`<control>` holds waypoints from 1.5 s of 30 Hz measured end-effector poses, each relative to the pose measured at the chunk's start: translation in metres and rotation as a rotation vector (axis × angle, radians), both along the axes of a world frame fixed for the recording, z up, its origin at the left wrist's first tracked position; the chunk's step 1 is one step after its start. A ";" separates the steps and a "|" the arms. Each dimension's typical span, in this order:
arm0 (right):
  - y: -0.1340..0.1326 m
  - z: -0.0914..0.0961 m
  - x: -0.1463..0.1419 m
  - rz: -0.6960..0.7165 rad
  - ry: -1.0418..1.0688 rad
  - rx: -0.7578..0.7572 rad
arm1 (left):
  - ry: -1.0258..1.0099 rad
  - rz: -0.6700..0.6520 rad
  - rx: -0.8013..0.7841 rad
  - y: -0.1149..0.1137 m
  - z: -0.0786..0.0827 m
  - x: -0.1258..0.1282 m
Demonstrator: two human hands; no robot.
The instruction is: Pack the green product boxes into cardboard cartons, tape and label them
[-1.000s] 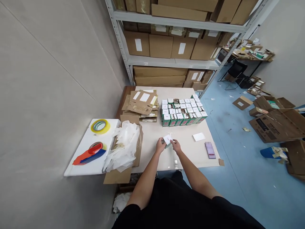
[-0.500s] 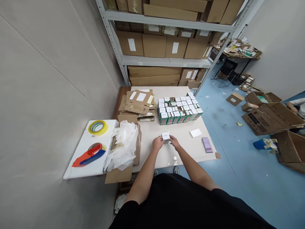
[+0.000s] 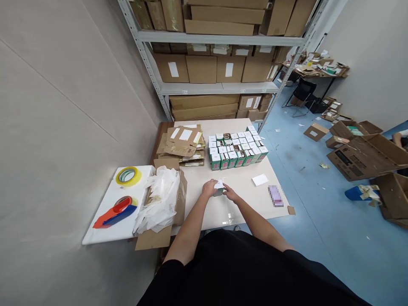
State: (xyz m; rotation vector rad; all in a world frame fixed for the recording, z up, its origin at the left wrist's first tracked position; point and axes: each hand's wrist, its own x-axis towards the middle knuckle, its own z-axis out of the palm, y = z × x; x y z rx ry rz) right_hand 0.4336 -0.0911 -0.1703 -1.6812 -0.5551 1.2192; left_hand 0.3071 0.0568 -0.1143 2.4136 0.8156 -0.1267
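Note:
Between my two hands is a small box (image 3: pixel 218 192) with a white top and a greenish-grey side, low over the pale table (image 3: pixel 197 204). My left hand (image 3: pixel 210 188) grips its left side, with fingers over the top edge. Against the right side rest the bent fingers of my right hand (image 3: pixel 229 192). Behind them stand rows of small green and white boxes (image 3: pixel 237 146), several with open tops. A white card (image 3: pixel 260 179) lies to the right, near a pixelated purple item (image 3: pixel 276 196).
Flattened cardboard (image 3: pixel 183 140) is stacked at the back left. An open carton (image 3: pixel 180 197) full of white packing sheets (image 3: pixel 161 195) stands left, beside tape rolls (image 3: pixel 128 176) and a red-blue tape dispenser (image 3: pixel 116 212). Shelving (image 3: pixel 219 88) rises behind. At far right a person's arm (image 3: pixel 397 138) shows near large cartons (image 3: pixel 357 157).
My left hand has moved further over the top of the small box. The view has shifted slightly, while the other things on the table stay in place.

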 end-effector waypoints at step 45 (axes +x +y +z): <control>0.027 0.007 0.003 -0.162 -0.414 -0.227 | -0.361 0.283 -0.636 -0.014 -0.045 -0.015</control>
